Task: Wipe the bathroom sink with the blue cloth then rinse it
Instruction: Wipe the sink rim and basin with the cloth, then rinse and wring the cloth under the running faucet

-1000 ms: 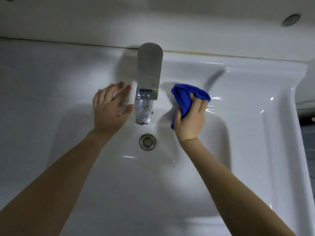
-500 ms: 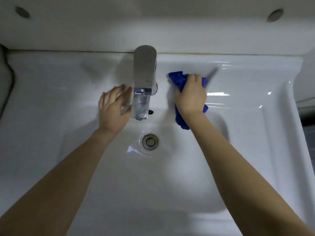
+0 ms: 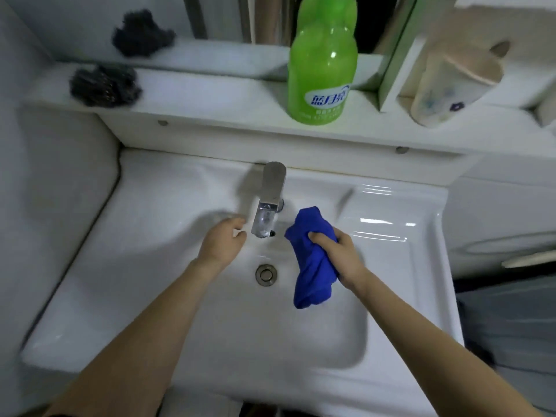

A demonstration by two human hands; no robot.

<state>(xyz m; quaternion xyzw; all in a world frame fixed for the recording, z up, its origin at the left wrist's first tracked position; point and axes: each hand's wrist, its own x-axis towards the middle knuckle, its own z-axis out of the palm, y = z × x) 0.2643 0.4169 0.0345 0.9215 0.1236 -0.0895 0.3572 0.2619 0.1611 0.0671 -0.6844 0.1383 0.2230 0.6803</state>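
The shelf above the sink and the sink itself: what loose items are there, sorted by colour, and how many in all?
Blue: 1, the blue cloth, bunched in the right hand.
Green: 1, the green bottle, upright on the shelf.
Dark grey: 1, the scouring pad; the one above it is its mirror reflection.
Beige: 1, the cup.
Total: 4

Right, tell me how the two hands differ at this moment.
The right hand is closed around the blue cloth, which hangs from it over the sink basin; the left hand holds nothing, fingers loosely curled. The left hand sits just left of the tap spout, the right hand further off on its right. Both are bare and over the basin.
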